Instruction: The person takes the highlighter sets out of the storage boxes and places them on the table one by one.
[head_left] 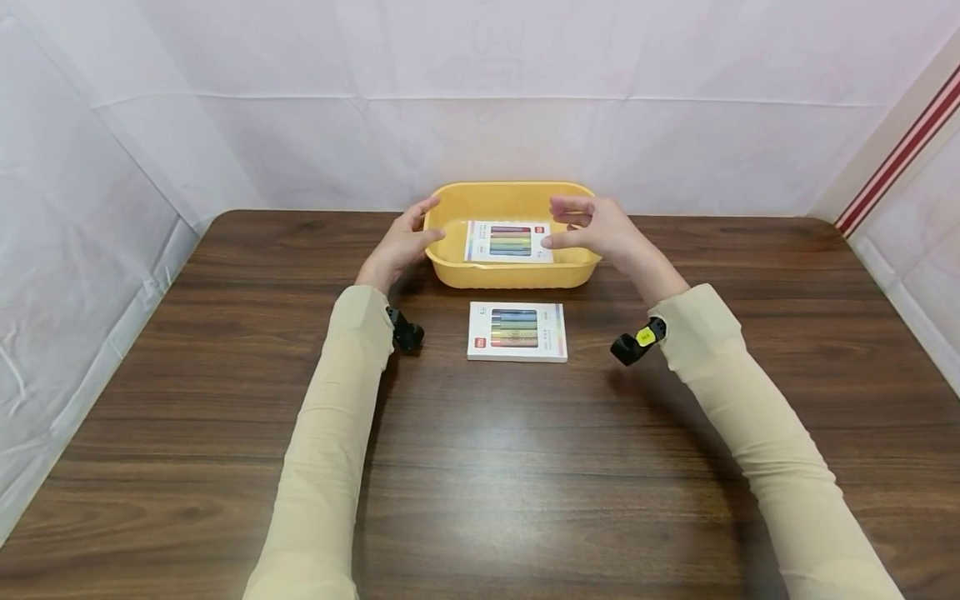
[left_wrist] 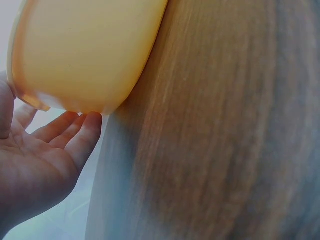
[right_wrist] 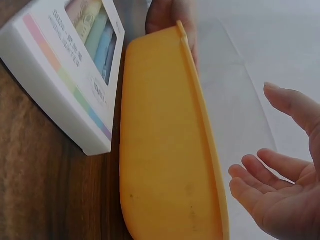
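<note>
A yellow plastic basin [head_left: 517, 271] sits at the far middle of a dark wooden tabletop [head_left: 480, 467], with one box of highlighters [head_left: 509, 241] inside. A second highlighter box [head_left: 517, 331] lies just in front. The left hand [head_left: 401, 243] and right hand [head_left: 600, 227] hover at the basin's sides, fingers spread, holding nothing

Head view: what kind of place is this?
Probably a staged recording booth, not a home: white sheeting walls in a wooden table, which bears only a yellow tub and two boxes of highlighters, one in the tub and one before it.
</note>
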